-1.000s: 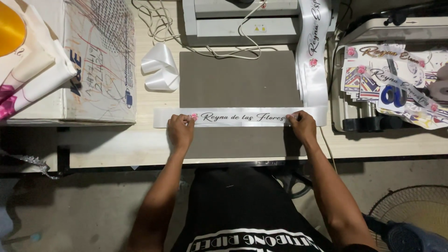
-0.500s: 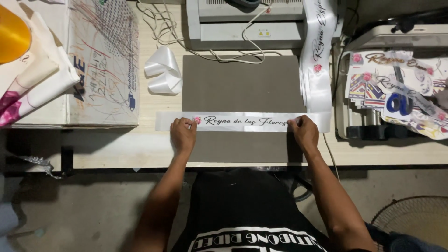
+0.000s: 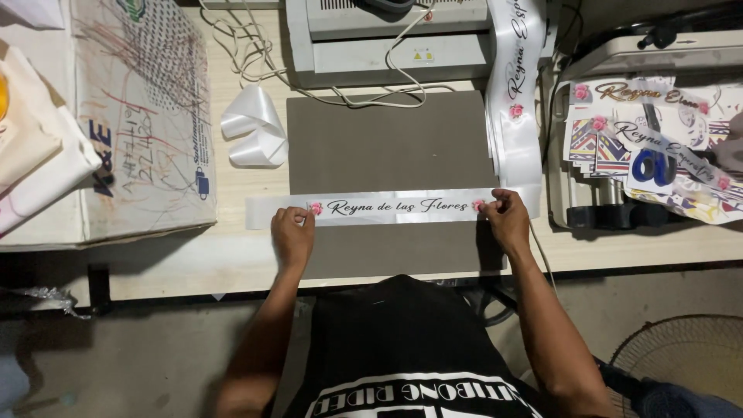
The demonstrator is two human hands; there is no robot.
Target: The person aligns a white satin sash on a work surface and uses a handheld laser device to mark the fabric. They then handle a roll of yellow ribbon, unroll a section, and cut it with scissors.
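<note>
A long white satin sash with black script lettering and a small pink flower at each end of the text lies flat across a grey mat on the wooden table. My left hand pinches the sash at its left flower. My right hand pinches it at the right flower. Beyond my right hand the sash bends upward and runs on as a long white band toward the back of the table.
A loose coil of white ribbon lies left of the mat. A white machine with cables stands behind. A scribbled-on cardboard box sits left. More printed sashes drape over a device on the right. A fan stands below.
My view has shifted so the table sits a little lower in frame. Both hands stay pinched on the sash ends, which still lies straight on the mat.
</note>
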